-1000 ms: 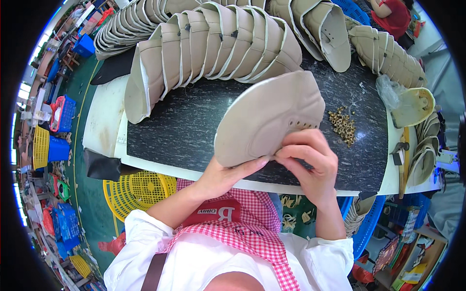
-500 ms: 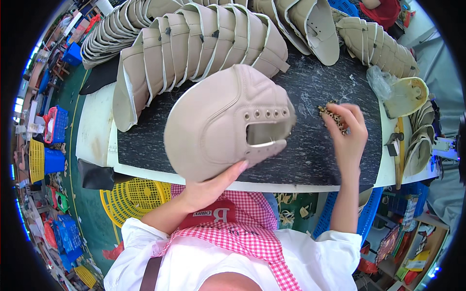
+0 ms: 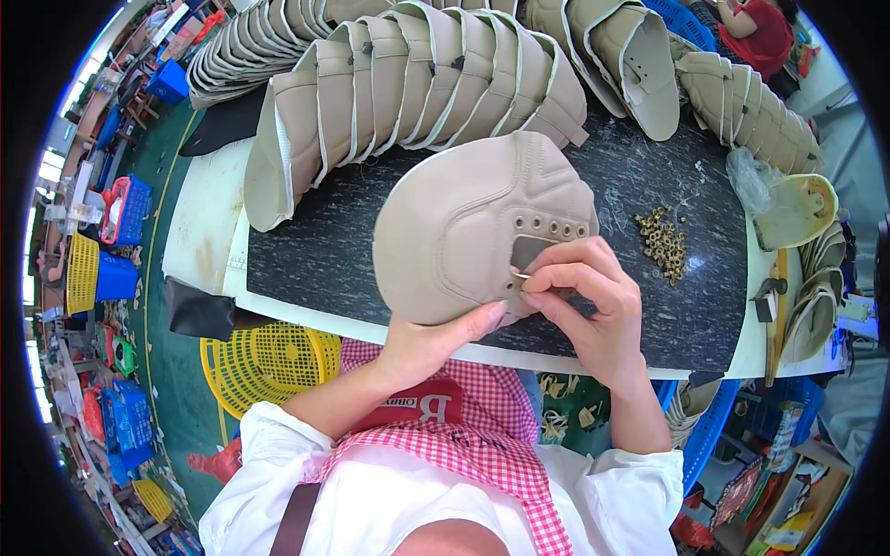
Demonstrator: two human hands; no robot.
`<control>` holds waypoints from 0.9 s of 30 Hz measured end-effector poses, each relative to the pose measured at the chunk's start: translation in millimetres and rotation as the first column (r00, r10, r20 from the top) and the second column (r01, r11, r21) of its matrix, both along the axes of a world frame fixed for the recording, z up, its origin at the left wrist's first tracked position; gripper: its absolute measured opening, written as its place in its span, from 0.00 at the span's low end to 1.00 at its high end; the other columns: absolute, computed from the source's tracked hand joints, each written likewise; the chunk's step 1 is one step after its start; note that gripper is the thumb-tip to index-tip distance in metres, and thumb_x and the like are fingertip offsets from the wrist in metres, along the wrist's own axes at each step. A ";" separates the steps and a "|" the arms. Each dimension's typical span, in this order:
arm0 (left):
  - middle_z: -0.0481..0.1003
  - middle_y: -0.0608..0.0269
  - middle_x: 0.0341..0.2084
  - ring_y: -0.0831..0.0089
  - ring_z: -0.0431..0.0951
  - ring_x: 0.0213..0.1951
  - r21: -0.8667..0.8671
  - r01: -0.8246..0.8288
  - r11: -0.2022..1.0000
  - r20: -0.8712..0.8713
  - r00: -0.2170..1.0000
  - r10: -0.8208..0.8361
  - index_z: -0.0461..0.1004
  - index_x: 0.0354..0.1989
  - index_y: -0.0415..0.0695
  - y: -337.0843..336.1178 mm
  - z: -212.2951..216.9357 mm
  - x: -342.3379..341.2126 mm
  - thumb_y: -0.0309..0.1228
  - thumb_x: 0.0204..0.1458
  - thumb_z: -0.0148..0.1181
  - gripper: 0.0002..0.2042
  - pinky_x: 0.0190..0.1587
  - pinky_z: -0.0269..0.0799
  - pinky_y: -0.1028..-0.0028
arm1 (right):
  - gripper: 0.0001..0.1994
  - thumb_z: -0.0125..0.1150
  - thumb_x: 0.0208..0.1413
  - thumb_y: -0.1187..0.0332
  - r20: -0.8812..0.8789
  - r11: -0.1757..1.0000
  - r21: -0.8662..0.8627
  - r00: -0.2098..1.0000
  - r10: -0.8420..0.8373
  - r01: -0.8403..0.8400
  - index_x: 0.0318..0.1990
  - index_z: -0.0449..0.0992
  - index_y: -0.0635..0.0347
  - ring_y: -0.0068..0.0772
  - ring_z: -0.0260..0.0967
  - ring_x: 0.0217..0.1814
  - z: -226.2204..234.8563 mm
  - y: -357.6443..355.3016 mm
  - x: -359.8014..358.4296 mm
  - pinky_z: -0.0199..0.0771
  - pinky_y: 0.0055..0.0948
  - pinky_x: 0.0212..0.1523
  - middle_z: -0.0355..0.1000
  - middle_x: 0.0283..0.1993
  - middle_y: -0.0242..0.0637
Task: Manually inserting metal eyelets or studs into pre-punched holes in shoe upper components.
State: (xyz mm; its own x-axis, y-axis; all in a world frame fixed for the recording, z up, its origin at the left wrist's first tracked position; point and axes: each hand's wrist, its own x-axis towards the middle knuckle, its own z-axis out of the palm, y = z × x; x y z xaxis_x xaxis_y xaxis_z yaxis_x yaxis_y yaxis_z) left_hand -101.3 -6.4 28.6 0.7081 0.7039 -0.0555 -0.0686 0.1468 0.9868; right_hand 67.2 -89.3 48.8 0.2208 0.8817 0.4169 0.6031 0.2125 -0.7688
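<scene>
A beige shoe upper (image 3: 445,222) is held up over the table by my left hand (image 3: 426,347), its thumb on the near edge and the other fingers hidden underneath. Along the far side of its lace opening runs a row of brass-coloured eyelets (image 3: 553,227). On the near side another eyelet (image 3: 513,285) shows beside my right hand (image 3: 593,296). That hand is closed in a pinch at the near lace edge, covering part of the opening; whatever is between its fingertips is too small or hidden to make out. A pile of loose brass eyelets (image 3: 662,244) lies on the black mat to the right.
Rows of nested beige uppers (image 3: 408,88) line the table's far side. A clear plastic bag (image 3: 747,178), a cream mould-like piece (image 3: 799,211) and a hammer (image 3: 773,306) lie at the right. Below the table edge stands a yellow basket (image 3: 269,366). Another person (image 3: 756,37) sits far right.
My right hand has left the eyelet pile and come left to the upper's near lace edge. An eyelet now shows there. The upper sits further right and slightly lower in the view.
</scene>
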 end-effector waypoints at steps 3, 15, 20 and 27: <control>0.73 0.62 0.41 0.75 0.72 0.42 -0.071 0.030 0.997 -0.060 0.998 -0.034 0.68 0.47 0.38 -2.6 -0.4 -3.8 0.27 0.47 0.60 0.18 0.45 0.68 0.77 | 0.08 0.62 0.38 0.80 -0.114 0.997 -0.073 0.993 0.013 -0.021 0.29 0.74 0.61 0.29 0.66 0.36 0.4 -2.6 -0.6 0.69 0.23 0.33 0.70 0.34 0.35; 0.67 0.61 0.48 0.71 0.68 0.48 0.321 0.230 0.919 -0.123 0.972 -0.200 0.62 0.54 0.42 0.7 -15.5 -1.7 0.25 0.51 0.53 0.20 0.50 0.63 0.74 | 0.08 0.65 0.41 0.67 0.423 0.797 0.003 0.722 -0.548 0.603 0.29 0.74 0.59 0.32 0.65 0.31 -11.9 -7.5 80.0 0.64 0.29 0.34 0.67 0.27 0.33; 0.68 0.62 0.47 0.73 0.68 0.46 0.128 0.043 0.991 0.084 0.995 -0.054 0.63 0.53 0.40 -5.5 -18.6 5.8 0.28 0.52 0.53 0.19 0.48 0.64 0.75 | 0.03 0.60 0.46 0.74 0.248 0.862 -0.096 0.851 -0.463 0.497 0.29 0.73 0.62 0.29 0.66 0.32 -19.2 -7.3 87.0 0.65 0.26 0.35 0.68 0.28 0.35; 0.71 0.61 0.43 0.73 0.70 0.44 0.120 0.152 0.981 -0.073 0.987 -0.144 0.68 0.48 0.40 -9.4 -20.4 -0.6 0.30 0.52 0.55 0.16 0.48 0.65 0.75 | 0.09 0.64 0.35 0.82 -0.007 0.999 0.027 1.000 -0.029 0.029 0.27 0.76 0.60 0.28 0.69 0.33 2.3 -10.2 4.2 0.70 0.22 0.36 0.71 0.35 0.36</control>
State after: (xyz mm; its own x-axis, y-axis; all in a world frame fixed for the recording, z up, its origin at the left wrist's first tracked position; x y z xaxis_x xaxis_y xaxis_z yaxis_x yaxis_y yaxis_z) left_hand -101.9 -15.8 8.2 0.8027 0.5960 -0.0222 0.0081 0.0263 0.9996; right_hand 71.3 -99.5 51.1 0.2489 0.8634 0.4388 0.6046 0.2154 -0.7668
